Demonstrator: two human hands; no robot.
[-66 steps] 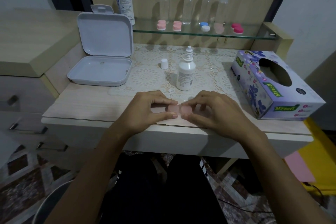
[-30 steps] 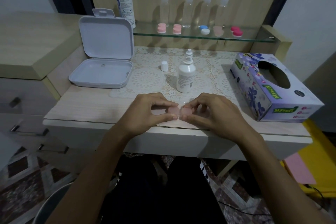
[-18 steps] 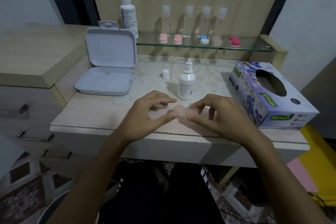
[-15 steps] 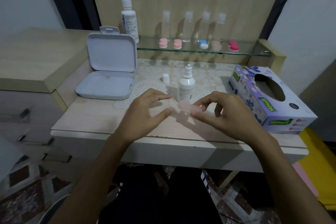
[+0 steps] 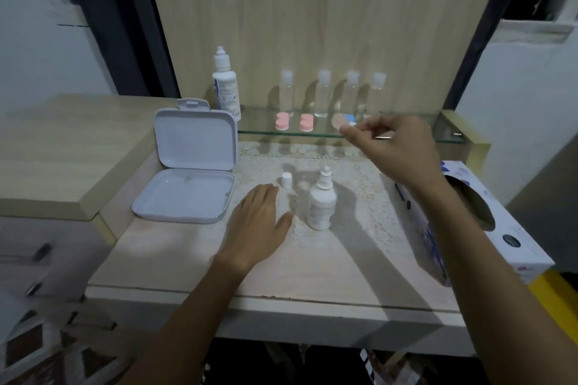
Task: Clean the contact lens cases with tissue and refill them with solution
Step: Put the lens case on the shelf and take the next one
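Observation:
My right hand [image 5: 395, 150] reaches up to the glass shelf [image 5: 406, 134] and pinches a pale pink lens case [image 5: 339, 122] at its fingertips, in front of a blue-and-white case [image 5: 350, 119]. My left hand [image 5: 258, 223] rests flat and open on the desk, beside the uncapped small solution bottle [image 5: 320, 208]. The bottle's white cap [image 5: 286, 180] stands just beyond my left fingers. Two pink cases [image 5: 282, 121] [image 5: 306, 122] sit on the shelf to the left. The tissue box [image 5: 469, 222] lies on the right, partly behind my right forearm.
An open white plastic box [image 5: 187, 184] stands at the desk's left. A large solution bottle [image 5: 225, 84] and several small clear bottles [image 5: 323, 92] line the shelf's back. A lace mat [image 5: 359, 184] covers the desk middle. A raised wooden cabinet top [image 5: 62, 147] borders the left.
Both hands held the pale pink case at the desk's front. Now my right hand has carried it up to the shelf, and my left hand has let go and lies flat on the desk.

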